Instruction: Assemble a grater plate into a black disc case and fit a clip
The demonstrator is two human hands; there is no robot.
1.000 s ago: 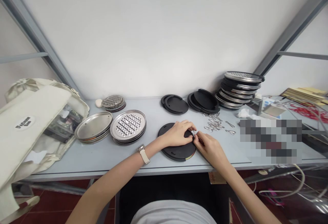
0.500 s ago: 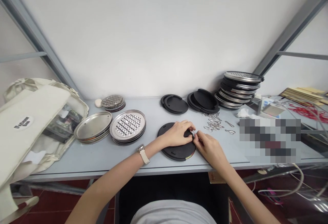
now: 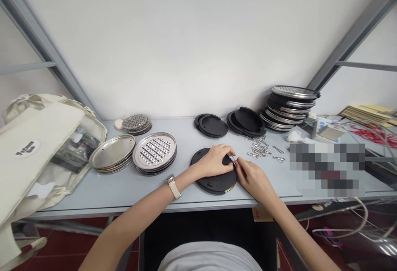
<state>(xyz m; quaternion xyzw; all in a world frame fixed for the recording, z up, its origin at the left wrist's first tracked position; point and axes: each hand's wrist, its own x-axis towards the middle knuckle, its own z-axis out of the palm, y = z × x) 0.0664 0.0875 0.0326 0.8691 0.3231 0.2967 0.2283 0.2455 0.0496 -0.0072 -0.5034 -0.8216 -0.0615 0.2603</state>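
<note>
A round black disc (image 3: 216,183) lies flat near the table's front edge, with a small coloured strip on its lower right rim. My left hand (image 3: 218,160) rests over the disc, fingers curled round its right side at a small silvery metal piece (image 3: 232,159). From the right, my right hand (image 3: 252,176) meets the same piece with thumb and fingers pinched together. The fingertips hide most of the metal piece. Several small metal clips (image 3: 259,149) lie loose behind my right hand.
Grater discs (image 3: 155,153) and plain metal discs (image 3: 112,153) are stacked at left, beside a cream bag (image 3: 40,138). Behind sit black discs (image 3: 212,126), black trays (image 3: 248,122) and a tall stack of rimmed discs (image 3: 291,107). Red cords (image 3: 372,135) lie at right.
My right fingertips have shifted very slightly, and a bit more of the metal piece shows between the hands. The disc has stayed in place.
</note>
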